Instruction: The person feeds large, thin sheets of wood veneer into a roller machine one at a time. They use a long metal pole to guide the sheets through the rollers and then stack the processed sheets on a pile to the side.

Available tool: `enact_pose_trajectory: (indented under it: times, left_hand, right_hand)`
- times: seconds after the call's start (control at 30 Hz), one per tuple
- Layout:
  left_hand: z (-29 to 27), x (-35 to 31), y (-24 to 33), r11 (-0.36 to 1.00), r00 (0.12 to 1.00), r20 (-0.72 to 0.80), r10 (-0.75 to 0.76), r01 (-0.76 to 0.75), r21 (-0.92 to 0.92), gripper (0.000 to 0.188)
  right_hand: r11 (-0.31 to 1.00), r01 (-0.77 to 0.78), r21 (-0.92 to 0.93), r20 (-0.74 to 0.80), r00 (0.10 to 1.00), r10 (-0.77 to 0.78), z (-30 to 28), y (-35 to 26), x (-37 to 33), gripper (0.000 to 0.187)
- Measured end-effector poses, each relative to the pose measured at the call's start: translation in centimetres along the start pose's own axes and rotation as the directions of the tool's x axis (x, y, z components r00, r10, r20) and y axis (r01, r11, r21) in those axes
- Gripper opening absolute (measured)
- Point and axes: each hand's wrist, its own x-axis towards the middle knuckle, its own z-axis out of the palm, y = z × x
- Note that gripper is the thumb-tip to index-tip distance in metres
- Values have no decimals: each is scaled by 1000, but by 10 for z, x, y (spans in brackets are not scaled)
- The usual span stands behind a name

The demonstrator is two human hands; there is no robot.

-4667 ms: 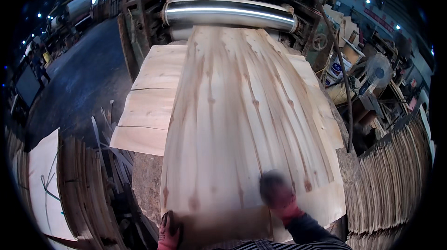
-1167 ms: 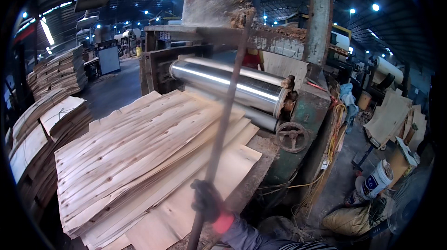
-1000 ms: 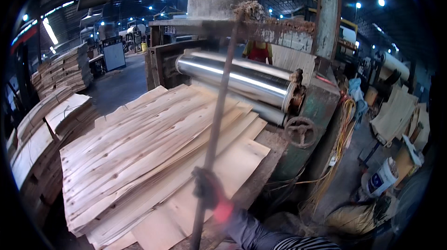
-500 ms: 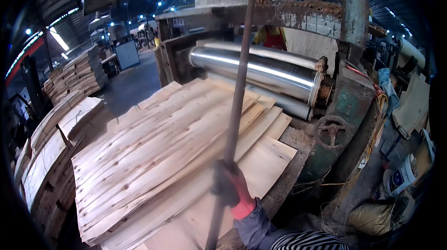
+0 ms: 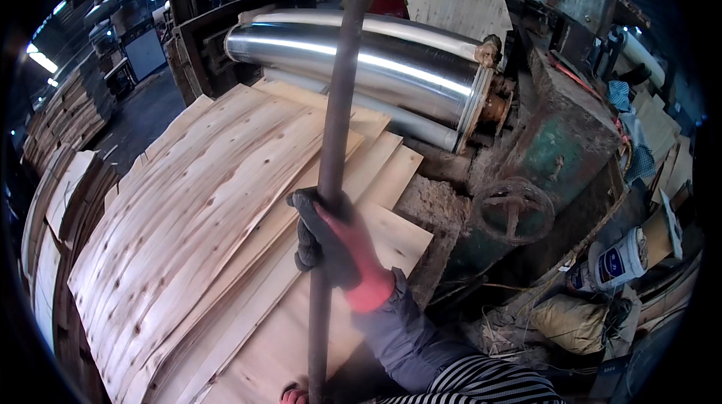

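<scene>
At centre frame, the right hand [image 5: 337, 245] grips the pole [image 5: 340, 103], likely to keep it from toppling; the left hand [image 5: 293, 396], cropped at bottom, I cannot tell.

Head-worn fisheye, facing forward-down, right hand [image 5: 329, 237] close

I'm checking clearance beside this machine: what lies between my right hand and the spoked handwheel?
In the head view, from your right hand toward the handwheel come pale wood sheets, then a dusty brown ledge.
</scene>
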Motion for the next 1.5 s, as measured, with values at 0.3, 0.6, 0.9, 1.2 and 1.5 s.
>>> enact_pose_trajectory:
  times: [0.3,0.6,0.9,1.2,1.5]
  left_hand:
    - [51,25,-22,993,983,-169,72,-55,102,39]
    - [50,41,-13,964,954,-223,199,-150,219,43]
    - [55,58,-16,967,960,-184,213,-181,178,44]
    - [55,72,-15,967,961,-164,225,-199,161,44]
    - [53,69,-24,972,965,-159,209,-186,146,45]
  right_hand:
    - [1000,-16,20,1,1000,16,-35,17,18,22]
    - [998,-50,-25,-32,998,49,-29,18,17,17]
    - [996,-58,71,49,997,55,-41,18,16,21]
    - [992,-88,95,110,991,78,-38,12,16,21]
    - [997,-66,45,96,993,61,-40,22,18,20]
